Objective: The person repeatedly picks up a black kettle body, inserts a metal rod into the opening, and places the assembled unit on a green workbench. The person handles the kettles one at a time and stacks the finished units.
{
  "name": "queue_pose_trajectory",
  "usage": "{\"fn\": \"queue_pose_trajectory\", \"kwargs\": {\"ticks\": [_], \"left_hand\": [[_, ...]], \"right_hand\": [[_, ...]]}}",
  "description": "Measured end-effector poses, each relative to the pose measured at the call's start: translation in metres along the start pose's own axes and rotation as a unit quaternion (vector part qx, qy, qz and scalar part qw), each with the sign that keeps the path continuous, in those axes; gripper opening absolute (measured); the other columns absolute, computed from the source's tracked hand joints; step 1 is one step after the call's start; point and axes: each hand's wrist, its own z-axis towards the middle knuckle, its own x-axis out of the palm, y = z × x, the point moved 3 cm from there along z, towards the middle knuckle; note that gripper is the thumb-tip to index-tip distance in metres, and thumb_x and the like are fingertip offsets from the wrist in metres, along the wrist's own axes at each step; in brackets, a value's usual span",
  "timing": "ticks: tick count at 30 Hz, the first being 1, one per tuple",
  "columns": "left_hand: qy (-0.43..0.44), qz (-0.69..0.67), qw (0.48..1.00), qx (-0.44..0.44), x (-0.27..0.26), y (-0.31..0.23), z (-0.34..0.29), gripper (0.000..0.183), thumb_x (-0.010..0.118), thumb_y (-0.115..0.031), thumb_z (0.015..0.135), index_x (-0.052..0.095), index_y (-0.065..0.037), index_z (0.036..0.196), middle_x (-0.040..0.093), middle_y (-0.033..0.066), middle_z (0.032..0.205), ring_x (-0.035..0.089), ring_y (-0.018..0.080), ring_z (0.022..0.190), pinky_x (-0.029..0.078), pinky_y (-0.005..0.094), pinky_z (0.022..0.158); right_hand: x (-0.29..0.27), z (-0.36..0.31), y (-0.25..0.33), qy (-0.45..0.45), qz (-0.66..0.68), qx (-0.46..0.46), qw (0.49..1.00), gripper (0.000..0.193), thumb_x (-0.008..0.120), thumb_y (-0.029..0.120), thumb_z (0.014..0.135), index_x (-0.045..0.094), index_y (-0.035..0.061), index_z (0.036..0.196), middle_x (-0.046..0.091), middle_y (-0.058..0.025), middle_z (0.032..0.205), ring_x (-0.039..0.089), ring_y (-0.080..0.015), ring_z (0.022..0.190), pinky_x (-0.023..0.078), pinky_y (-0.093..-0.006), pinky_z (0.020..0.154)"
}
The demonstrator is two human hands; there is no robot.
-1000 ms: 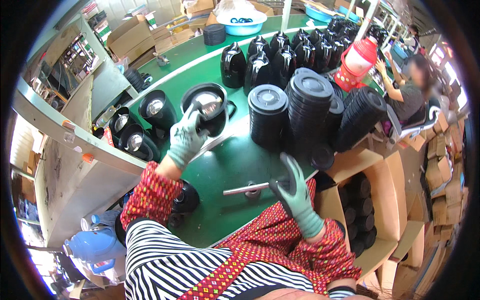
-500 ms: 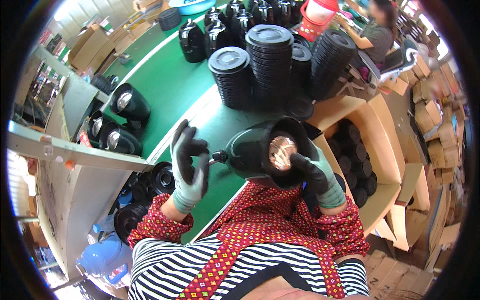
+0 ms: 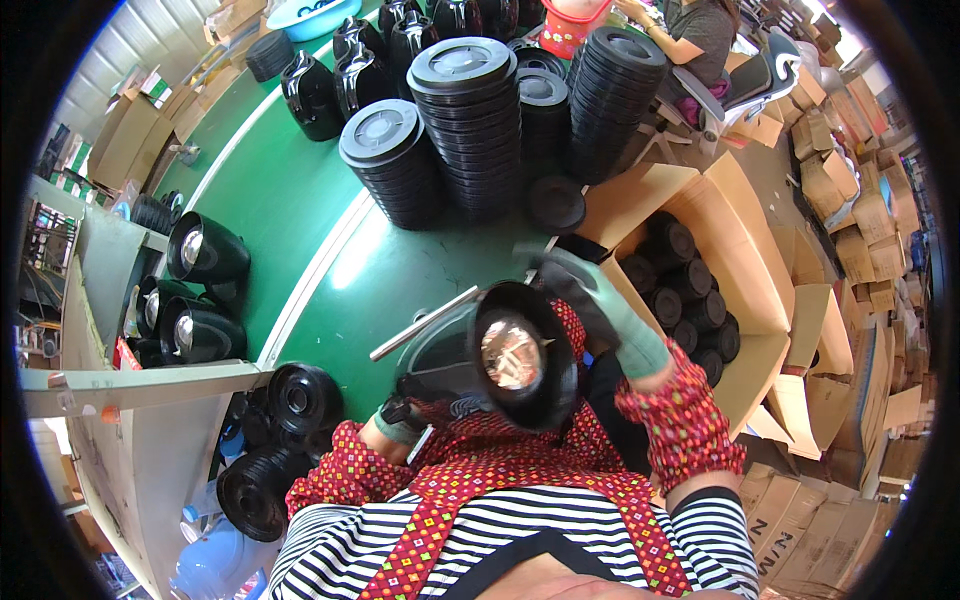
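Observation:
A glossy black jug body (image 3: 435, 355) lies tilted in front of me, its wide round mouth facing me and to the right. Deep inside shines a coppery, mirror-like liner (image 3: 512, 355). A narrow silvery strip (image 3: 425, 323) runs along its far side. My left hand (image 3: 398, 415), gloved in grey-green and black, grips the body low at its near left; most of its fingers are hidden beneath. A small white stick-like piece (image 3: 420, 444) shows beside that wrist. My right hand (image 3: 585, 295), gloved alike, is over the mouth's far right edge, its fingers smeared by motion.
Stacks of black round lids (image 3: 465, 130) stand on the green table (image 3: 300, 230), with glossy black jugs (image 3: 312, 95) behind. More black bodies (image 3: 205, 250) lie at left. A carton (image 3: 740, 250) of black parts stands at right. A person (image 3: 690, 40) sits at the far right.
My left hand has come from beside the jug body to beneath its near left. My right hand has moved off the inside of the mouth to its far edge. The body has shifted nearer and left.

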Motion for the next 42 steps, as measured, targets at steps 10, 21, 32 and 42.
{"fn": "queue_pose_trajectory", "kwargs": {"ticks": [10, 21, 32, 42], "left_hand": [[-0.072, -0.090, 0.992, 0.054, -0.030, -0.023, -0.019, 0.054, 0.052, -0.022, 0.110, 0.038, 0.000, 0.158, 0.048, 0.0193, 0.158, 0.053, 0.0293, 0.141, 0.044, 0.0423, 0.120], [-0.018, -0.125, 0.991, 0.035, -0.012, -0.009, 0.004, 0.055, 0.048, -0.029, 0.112, 0.036, -0.001, 0.159, 0.045, 0.0211, 0.159, 0.051, 0.0319, 0.143, 0.042, 0.0434, 0.122], [0.013, 0.024, 0.997, -0.071, 0.052, 0.008, 0.028, 0.061, 0.040, -0.041, 0.114, 0.032, -0.001, 0.160, 0.037, 0.0236, 0.164, 0.043, 0.0360, 0.149, 0.036, 0.0462, 0.126], [0.125, -0.149, 0.979, -0.067, -0.001, 0.033, 0.028, 0.057, 0.050, -0.035, 0.111, 0.041, 0.001, 0.156, 0.045, 0.0250, 0.159, 0.050, 0.0399, 0.144, 0.043, 0.0498, 0.120]], "right_hand": [[-0.118, 0.130, -0.108, -0.204, -0.648, 0.142, 0.720, 0.103, 0.072, 0.075, 0.079, 0.032, 0.0332, 0.165, 0.021, -0.0316, 0.168, 0.021, -0.0550, 0.152, 0.021, -0.0636, 0.122], [-0.017, -0.020, 0.003, -0.166, -0.205, -0.194, 0.945, 0.090, 0.074, 0.056, 0.089, 0.047, 0.0000, 0.154, 0.049, -0.0238, 0.154, 0.048, -0.0395, 0.141, 0.036, -0.0491, 0.119], [0.023, -0.128, 0.043, -0.178, -0.249, -0.213, 0.928, 0.096, 0.067, 0.066, 0.091, 0.045, -0.0014, 0.156, 0.046, -0.0247, 0.157, 0.042, -0.0430, 0.145, 0.032, -0.0502, 0.120], [0.019, -0.165, 0.048, -0.168, -0.256, -0.243, 0.921, 0.092, 0.068, 0.056, 0.095, 0.040, -0.0036, 0.158, 0.039, -0.0262, 0.161, 0.039, -0.0410, 0.148, 0.029, -0.0488, 0.122]]}}
